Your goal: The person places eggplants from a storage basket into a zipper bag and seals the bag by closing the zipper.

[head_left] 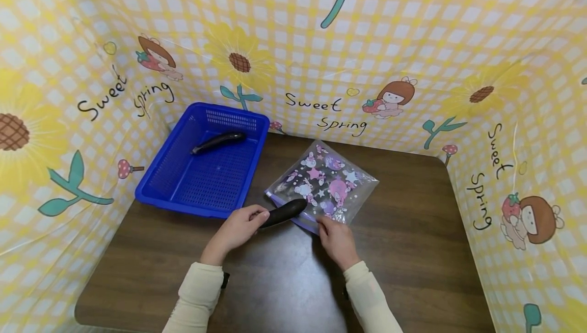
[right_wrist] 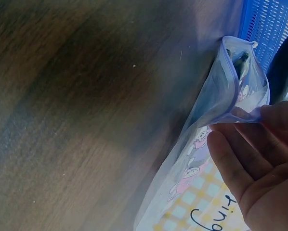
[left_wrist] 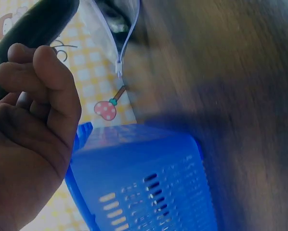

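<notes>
My left hand (head_left: 242, 225) grips a long, smooth dark eggplant (head_left: 286, 212) near one end, its free end over the zip edge of a clear printed zip bag (head_left: 337, 188). Up close in the left wrist view, the eggplant (left_wrist: 35, 26) looks greenish black beside the curled fingers. My right hand (head_left: 338, 241) pinches the bag's purple zip edge between thumb and fingers. The bag's mouth (right_wrist: 252, 103) gapes apart in the right wrist view, with something dark showing inside. A second eggplant (head_left: 219, 142) lies in the blue basket (head_left: 243, 190).
The basket stands at the left of the brown wooden table (head_left: 403, 251), close beside the bag. Yellow checked cloth (head_left: 312, 53) with printed flowers and figures walls the table at the back and both sides.
</notes>
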`<state>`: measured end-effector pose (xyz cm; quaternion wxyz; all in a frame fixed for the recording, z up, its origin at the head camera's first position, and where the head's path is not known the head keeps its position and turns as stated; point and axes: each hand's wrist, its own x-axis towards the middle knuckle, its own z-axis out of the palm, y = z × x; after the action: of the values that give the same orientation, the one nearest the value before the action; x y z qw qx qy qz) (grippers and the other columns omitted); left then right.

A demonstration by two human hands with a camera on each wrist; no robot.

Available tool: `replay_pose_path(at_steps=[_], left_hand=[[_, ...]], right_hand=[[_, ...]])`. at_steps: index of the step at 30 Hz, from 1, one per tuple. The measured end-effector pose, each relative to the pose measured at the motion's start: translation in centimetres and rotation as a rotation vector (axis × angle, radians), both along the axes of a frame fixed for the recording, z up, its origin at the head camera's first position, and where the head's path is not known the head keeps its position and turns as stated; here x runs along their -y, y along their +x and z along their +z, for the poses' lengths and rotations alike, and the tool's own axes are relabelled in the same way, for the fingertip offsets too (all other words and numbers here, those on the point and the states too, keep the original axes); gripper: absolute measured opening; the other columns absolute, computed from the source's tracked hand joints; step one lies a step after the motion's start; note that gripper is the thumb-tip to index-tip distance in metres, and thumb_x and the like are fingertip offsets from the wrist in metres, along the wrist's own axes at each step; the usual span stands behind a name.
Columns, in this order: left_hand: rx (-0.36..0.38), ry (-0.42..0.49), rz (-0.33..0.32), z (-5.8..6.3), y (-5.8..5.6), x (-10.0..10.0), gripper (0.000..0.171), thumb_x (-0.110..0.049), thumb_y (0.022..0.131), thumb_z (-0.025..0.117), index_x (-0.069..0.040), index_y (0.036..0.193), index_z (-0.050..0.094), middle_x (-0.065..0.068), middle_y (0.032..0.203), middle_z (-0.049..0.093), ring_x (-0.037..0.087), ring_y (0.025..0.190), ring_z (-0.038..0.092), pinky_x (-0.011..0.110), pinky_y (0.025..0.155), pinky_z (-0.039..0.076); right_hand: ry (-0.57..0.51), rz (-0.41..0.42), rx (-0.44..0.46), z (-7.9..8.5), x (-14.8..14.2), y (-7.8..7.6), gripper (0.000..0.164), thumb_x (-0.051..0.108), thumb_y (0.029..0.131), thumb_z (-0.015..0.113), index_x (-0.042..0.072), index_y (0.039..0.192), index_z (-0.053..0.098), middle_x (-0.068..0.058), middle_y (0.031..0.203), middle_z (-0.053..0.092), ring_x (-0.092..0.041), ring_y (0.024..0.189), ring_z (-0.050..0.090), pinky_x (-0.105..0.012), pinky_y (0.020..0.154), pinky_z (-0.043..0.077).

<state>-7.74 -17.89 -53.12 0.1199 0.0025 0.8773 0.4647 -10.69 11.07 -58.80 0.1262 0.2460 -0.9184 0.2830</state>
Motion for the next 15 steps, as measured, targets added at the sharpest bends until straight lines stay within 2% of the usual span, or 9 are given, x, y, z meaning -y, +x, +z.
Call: replay_pose_path(at_steps=[4,8,15], left_hand=[[-0.002,0.019,0.016,-0.07,0.00,-0.22,0.029,-0.042,0.103,0.057,-0.018,0.114,0.070,0.005,0.076,0.063,0.018,0.068,0.057,0.036,0.061,0.044],[-0.017,0.021,0.028,-0.24,0.02,-0.20,0.028,-0.041,0.103,0.057,-0.019,0.113,0.070,-0.001,0.073,0.061,0.018,0.067,0.057,0.036,0.060,0.044],[-0.021,0.007,0.042,-0.72,-0.26,-0.66,0.028,-0.039,0.104,0.056,-0.019,0.117,0.070,-0.001,0.075,0.062,0.016,0.069,0.059,0.036,0.063,0.046]], right_hand=[[-0.002,0.007,-0.035,-0.23,0.10,-0.12,0.014,0.005,0.088,0.072,0.008,0.102,0.073,-0.009,0.087,0.074,-0.029,0.070,0.069,-0.045,0.065,0.054],[0.012,-0.003,-0.011,-0.01,0.23,-0.03,0.013,0.006,0.090,0.072,0.008,0.103,0.074,-0.009,0.087,0.074,-0.029,0.070,0.069,-0.046,0.066,0.054],[0.023,0.005,-0.005,0.15,0.29,0.01,0.011,0.007,0.091,0.072,0.008,0.101,0.073,-0.007,0.086,0.074,-0.028,0.070,0.069,-0.045,0.065,0.054]])
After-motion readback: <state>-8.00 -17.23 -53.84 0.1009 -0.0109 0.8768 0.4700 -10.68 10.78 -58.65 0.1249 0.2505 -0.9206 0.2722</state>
